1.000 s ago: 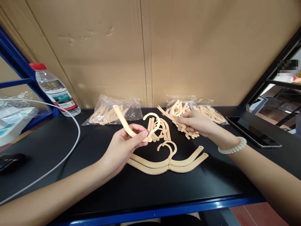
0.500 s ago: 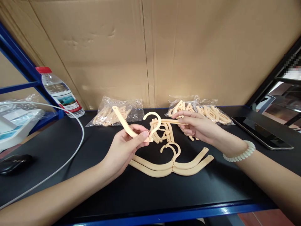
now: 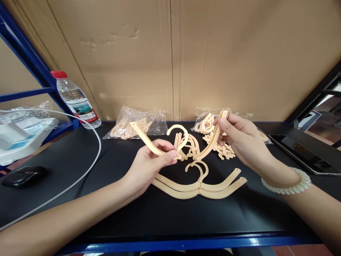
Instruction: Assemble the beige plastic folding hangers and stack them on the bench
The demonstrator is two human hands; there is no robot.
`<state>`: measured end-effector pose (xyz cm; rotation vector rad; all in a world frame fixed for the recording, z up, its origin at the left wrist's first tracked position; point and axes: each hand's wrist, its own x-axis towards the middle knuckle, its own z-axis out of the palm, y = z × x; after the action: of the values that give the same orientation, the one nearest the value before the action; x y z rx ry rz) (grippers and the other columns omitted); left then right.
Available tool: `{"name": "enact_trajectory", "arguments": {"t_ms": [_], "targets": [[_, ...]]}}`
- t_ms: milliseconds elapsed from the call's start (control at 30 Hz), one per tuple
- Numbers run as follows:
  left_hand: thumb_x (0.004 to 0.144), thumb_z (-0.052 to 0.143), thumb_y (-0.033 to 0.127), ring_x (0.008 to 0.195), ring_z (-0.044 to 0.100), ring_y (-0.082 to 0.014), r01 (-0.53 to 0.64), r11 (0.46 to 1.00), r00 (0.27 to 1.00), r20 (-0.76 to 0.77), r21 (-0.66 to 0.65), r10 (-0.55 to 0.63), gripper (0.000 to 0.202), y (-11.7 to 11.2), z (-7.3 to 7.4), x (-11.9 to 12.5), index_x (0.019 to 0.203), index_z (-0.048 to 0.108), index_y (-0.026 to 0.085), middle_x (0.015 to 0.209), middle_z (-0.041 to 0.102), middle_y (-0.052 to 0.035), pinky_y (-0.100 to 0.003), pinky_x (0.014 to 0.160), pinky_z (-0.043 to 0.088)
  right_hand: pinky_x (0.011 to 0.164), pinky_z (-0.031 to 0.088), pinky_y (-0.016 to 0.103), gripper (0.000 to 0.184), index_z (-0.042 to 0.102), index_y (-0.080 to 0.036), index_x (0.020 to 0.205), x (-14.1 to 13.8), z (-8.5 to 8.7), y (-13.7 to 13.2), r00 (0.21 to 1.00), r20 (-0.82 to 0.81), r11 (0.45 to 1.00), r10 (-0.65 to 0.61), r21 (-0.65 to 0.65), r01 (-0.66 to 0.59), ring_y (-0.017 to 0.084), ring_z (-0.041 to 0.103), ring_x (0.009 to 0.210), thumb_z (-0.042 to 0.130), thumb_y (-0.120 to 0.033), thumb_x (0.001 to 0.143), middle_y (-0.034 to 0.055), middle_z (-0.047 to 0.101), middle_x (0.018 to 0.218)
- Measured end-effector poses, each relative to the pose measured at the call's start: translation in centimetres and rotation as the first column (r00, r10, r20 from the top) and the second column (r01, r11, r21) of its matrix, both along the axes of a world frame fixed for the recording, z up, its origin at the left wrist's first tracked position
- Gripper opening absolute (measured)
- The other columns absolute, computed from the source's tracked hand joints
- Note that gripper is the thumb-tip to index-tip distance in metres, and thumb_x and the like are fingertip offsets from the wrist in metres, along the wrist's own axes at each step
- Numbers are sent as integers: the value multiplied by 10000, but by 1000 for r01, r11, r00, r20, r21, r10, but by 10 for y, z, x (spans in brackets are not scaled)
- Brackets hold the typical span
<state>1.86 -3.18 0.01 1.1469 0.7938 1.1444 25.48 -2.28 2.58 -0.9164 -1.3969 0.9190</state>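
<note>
My left hand (image 3: 151,160) is closed around a beige hanger piece (image 3: 145,138), made of one arm and a curved hook (image 3: 183,137). Between the thumb and fingers of my right hand (image 3: 239,137) is a separate hanger arm (image 3: 213,142), held by its upper end and slanting down to the left. Its lower end is apart from the left piece. Below both hands, two opened hangers (image 3: 186,192) lie nested on the black table (image 3: 170,220). Behind the held pieces lies a group of folded hanger parts (image 3: 195,144), with more loose parts (image 3: 226,151) beside my right hand.
Clear plastic bags of hanger parts (image 3: 130,126) lie along the cardboard wall (image 3: 133,64), left and right. A water bottle (image 3: 80,103), a white cable (image 3: 99,149) and a black mouse (image 3: 23,176) are on the left. A dark phone or tablet (image 3: 301,154) lies at right.
My right hand has turned the hanger arm from nearly level to steeply slanted, its lower end nearer the left piece. My left hand keeps its hold. The whole view has shifted slightly.
</note>
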Motion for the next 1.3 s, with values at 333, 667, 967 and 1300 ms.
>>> {"name": "enact_trajectory", "arguments": {"t_ms": [333,667,967,1300], "targets": [[677,823,136,690,647,-72,42,999,999,-33,16,-41,187,0,-3,1,841,736,160,762,681,17,-156,687,549,429,402,264,335,444,-257,839,-11,-5,-8,983,-158,952,97,-275,-138,129,545,436,550,-572,877,-10,646,669],[681,829,169,770,669,-106,85,996,992,-97,-19,-86,246,-1,-4,1,919,769,189,866,752,-35,-187,743,541,629,515,238,288,601,-165,997,-11,-14,-5,953,-70,901,295,-312,-302,111,624,674,753,-208,757,0,647,763],[682,829,166,783,664,-100,123,992,986,-116,-4,-122,268,0,-6,-1,938,763,202,869,737,-19,-182,760,535,604,549,269,220,461,-213,960,-20,-15,-14,928,-169,863,331,-345,-370,169,709,726,583,-389,909,40,677,942],[760,766,188,790,691,-123,174,975,983,75,-137,-165,203,-1,-1,-1,960,759,149,860,755,-57,-201,785,560,588,531,268,262,442,-211,884,-31,-16,-19,945,-52,871,324,-374,-319,125,665,659,693,-212,806,35,696,927]]}}
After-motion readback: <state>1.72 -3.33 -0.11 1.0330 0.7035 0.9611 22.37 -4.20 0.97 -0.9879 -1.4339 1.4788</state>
